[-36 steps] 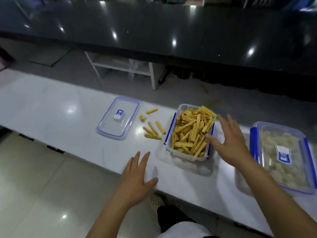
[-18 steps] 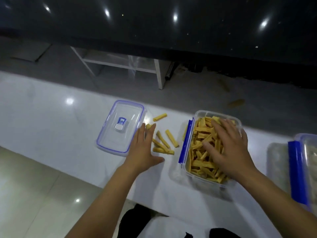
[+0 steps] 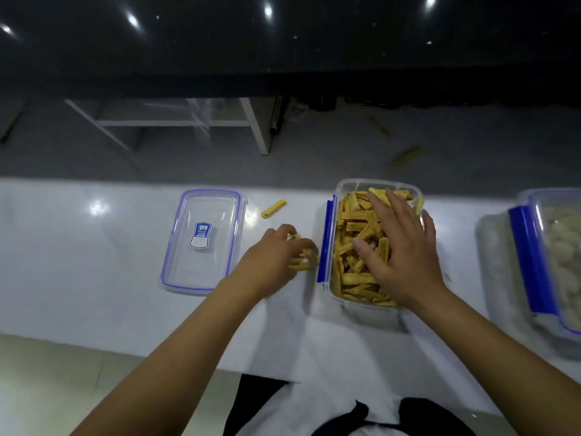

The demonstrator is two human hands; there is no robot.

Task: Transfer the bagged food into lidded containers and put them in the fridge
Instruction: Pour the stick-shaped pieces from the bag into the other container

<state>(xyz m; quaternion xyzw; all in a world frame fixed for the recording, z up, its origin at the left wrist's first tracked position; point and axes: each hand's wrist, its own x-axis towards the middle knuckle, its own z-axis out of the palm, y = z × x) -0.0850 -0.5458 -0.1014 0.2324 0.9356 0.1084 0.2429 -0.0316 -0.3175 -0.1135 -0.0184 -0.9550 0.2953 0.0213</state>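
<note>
Nearest me, both forearms reach out over the white counter (image 3: pixel 94 278). My left hand (image 3: pixel 270 259) has its fingers curled down around a small bunch of loose yellow sticks (image 3: pixel 303 259) lying on the counter, just left of the open container (image 3: pixel 345 297). My right hand (image 3: pixel 405 250) lies flat on the yellow sticks that fill that container, fingers straight and spread, thumb pointing left, pressing on the pile and gripping nothing. The container's blue clip (image 3: pixel 325 243) runs along its left side. Left of my left hand lies the clear lid (image 3: pixel 204 240) with a blue seal, flat on the counter. A single stray stick (image 3: pixel 274 208) lies farther out, between lid and container. At the right edge I see a second container (image 3: pixel 553 256) with pale food inside. Beyond the counter, two sticks (image 3: pixel 407 156) lie on the grey floor.
</note>
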